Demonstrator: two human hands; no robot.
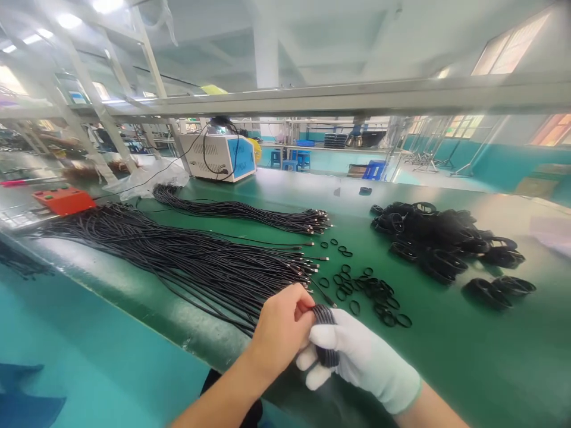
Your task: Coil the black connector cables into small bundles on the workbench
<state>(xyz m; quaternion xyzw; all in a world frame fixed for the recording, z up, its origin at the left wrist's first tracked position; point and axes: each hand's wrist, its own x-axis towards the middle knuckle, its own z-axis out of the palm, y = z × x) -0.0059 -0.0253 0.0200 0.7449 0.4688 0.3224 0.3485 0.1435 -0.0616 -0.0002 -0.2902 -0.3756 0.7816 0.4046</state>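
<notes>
A black cable wound into a small coil is gripped in my right hand, which wears a white glove. The gloved thumb and fingers wrap around the coil's middle. Against its left side my bare left hand is closed, fingers and thumb curled in at the coil's edge; exactly what its fingertips pinch is partly hidden. Just beyond my hands, a large bundle of straight black cables lies with its metal plugs pointing right. Small black rings are scattered on the green tabletop, right of the plugs.
A second cable bundle lies farther back. Coiled black cables are heaped at the right. A white and blue machine stands at the back, with an orange-red box at the left. A shelf beam crosses above the green table.
</notes>
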